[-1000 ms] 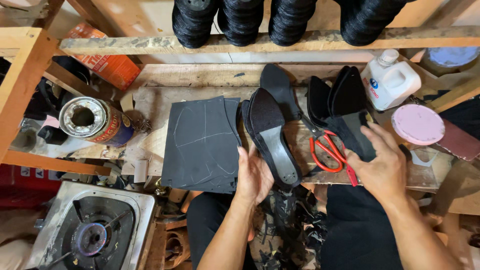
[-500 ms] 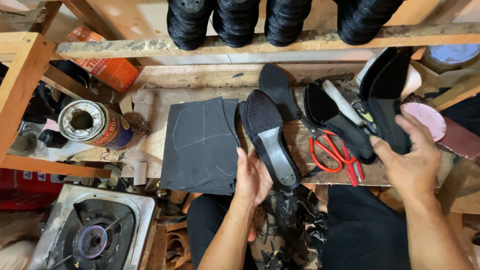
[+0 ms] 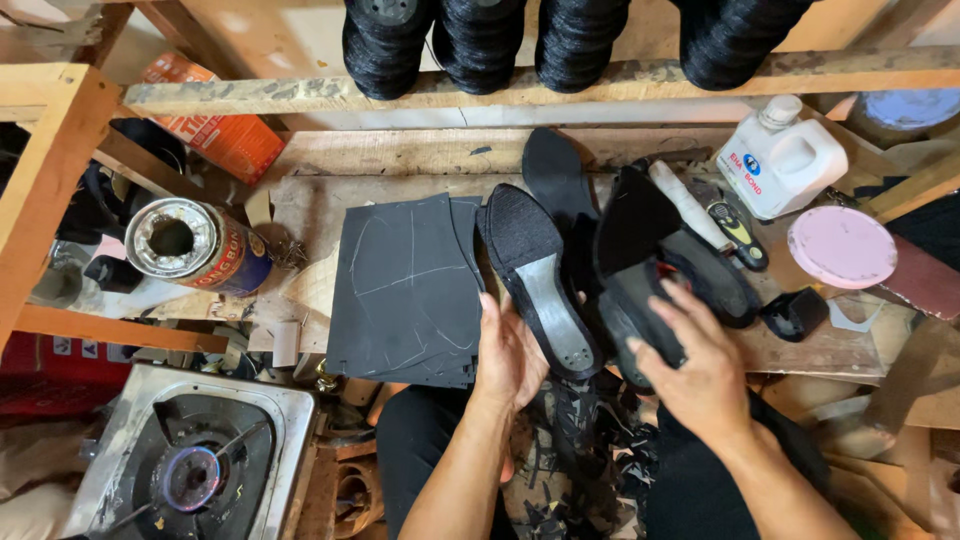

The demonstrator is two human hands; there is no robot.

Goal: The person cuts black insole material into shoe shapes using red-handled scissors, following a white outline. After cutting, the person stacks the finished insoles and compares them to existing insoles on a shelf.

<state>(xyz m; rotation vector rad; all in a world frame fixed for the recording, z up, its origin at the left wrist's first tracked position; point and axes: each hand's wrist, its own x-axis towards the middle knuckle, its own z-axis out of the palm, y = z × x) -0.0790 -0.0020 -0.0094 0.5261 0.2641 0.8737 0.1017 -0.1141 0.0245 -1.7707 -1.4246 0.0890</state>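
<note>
An orange carton (image 3: 215,135) leans upper left; a blue-labelled tin (image 3: 200,245) lies below it; a white jug (image 3: 785,165) stands upper right.

Warm, fairly bright light from above; soft shadows under wooden shelf (image 3: 500,85); glare on tin can (image 3: 190,245) rim; sharp focus mostly; slight wide-angle stretch at edges

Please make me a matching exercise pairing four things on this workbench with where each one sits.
Things:
1. shoe sole
2. white jug
3. open tin can
4. pink round lid

Places:
A. far left of the bench, beside the stack of dark sheets
B. back right corner, under the shelf rail
C. against the left hand
D. right side, in front of the jug

Pairs: 1-C, 2-B, 3-A, 4-D
</note>
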